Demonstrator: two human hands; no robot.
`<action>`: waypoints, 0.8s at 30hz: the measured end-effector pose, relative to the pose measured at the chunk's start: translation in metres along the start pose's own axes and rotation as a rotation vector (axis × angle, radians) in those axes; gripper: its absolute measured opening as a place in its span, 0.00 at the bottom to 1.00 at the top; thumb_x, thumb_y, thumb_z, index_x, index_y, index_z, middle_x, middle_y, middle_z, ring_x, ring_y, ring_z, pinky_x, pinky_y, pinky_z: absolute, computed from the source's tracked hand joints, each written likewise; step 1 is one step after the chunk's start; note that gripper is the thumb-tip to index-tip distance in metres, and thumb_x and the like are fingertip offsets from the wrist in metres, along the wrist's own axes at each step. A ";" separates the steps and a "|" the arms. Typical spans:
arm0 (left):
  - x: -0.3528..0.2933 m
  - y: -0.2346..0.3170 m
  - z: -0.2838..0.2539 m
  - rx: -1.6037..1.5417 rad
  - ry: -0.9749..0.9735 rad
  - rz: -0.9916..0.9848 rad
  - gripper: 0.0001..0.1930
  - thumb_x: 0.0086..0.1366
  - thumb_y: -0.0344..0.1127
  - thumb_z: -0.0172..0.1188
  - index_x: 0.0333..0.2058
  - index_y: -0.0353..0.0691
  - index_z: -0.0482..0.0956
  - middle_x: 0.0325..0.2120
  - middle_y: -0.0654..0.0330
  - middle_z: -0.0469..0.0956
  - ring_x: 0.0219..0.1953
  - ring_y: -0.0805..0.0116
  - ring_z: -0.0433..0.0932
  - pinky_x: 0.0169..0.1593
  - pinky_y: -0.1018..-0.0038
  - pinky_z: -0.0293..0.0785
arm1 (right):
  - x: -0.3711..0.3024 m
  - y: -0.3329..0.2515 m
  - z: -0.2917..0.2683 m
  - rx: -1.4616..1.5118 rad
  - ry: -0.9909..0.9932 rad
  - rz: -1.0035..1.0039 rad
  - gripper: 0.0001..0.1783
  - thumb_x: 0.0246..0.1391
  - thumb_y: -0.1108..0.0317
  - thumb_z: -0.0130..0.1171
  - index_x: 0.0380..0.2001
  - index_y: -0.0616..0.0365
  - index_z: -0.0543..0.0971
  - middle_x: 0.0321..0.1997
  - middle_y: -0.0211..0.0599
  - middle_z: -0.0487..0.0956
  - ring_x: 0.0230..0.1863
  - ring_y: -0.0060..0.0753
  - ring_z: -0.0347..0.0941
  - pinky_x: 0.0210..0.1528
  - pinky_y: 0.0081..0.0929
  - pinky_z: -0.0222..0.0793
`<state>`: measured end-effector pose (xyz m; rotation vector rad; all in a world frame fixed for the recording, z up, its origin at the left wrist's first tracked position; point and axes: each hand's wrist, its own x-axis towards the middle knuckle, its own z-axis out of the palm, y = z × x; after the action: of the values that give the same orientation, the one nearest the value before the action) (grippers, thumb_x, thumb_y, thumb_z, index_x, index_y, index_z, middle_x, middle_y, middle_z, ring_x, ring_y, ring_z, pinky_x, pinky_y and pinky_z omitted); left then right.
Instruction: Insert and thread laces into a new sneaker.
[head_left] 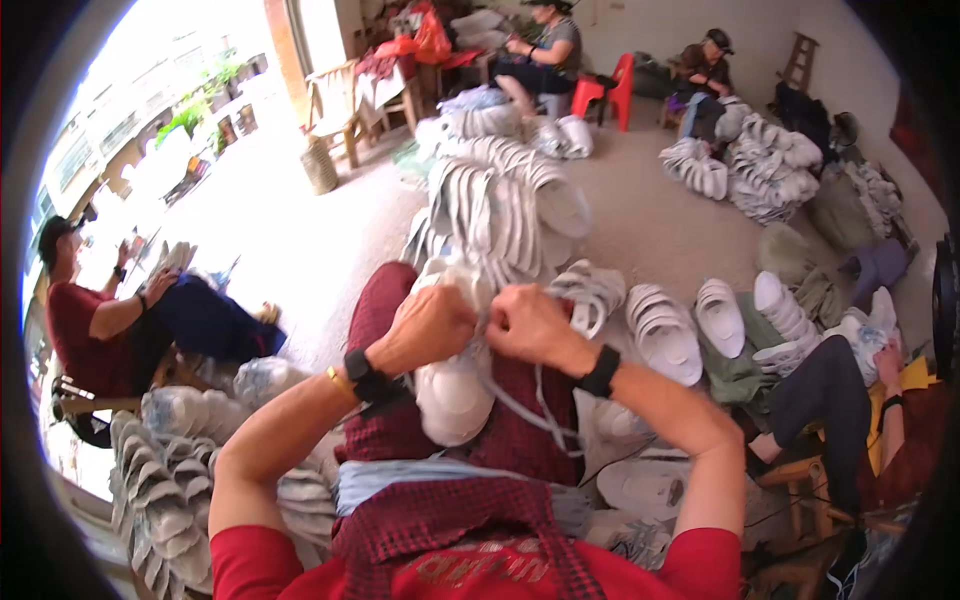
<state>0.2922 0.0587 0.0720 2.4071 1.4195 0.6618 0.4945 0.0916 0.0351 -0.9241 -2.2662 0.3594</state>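
White shoe (pixel 455 405) lies between our thighs (pixel 515 372), toe toward us. Beyond the knees, stacked shoes (pixel 490 215) limit forward room; pale floor (pixel 310 255) extends past the outer edge of the left thigh. We hold the left hand (pixel 432 320) and right hand (pixel 530 322) close together, fingers curled inward. We cannot tell whether either pinches the lace (pixel 518 408). The toe projects toward us from beneath the left hand.

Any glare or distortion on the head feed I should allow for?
Head view: glare at upper left bleaches the floor; straight edges bend toward the darkened corners; left hand, right hand and white shoe are readable, but fine detail there is soft.
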 end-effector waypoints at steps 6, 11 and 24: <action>0.002 0.006 -0.002 0.166 -0.073 0.018 0.07 0.51 0.33 0.58 0.25 0.39 0.84 0.21 0.46 0.78 0.28 0.44 0.81 0.33 0.54 0.76 | -0.001 -0.006 0.004 -0.034 0.041 0.010 0.09 0.40 0.67 0.60 0.18 0.63 0.76 0.25 0.49 0.75 0.32 0.53 0.76 0.35 0.43 0.71; 0.004 0.004 -0.004 0.099 -0.064 -0.001 0.07 0.54 0.33 0.56 0.23 0.39 0.81 0.20 0.46 0.78 0.26 0.44 0.80 0.31 0.52 0.75 | 0.005 0.000 -0.010 0.167 -0.098 -0.108 0.36 0.47 0.64 0.67 0.59 0.55 0.64 0.32 0.44 0.76 0.32 0.41 0.77 0.37 0.38 0.72; 0.005 0.006 0.001 0.122 -0.031 0.149 0.09 0.59 0.36 0.57 0.28 0.38 0.81 0.20 0.46 0.78 0.25 0.44 0.80 0.28 0.53 0.73 | 0.026 0.007 -0.036 0.145 -0.336 -0.185 0.20 0.46 0.64 0.74 0.37 0.62 0.75 0.28 0.43 0.80 0.31 0.36 0.79 0.37 0.34 0.73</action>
<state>0.2993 0.0599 0.0755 2.6260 1.3134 0.5838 0.5075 0.1150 0.0713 -0.6090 -2.5642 0.6253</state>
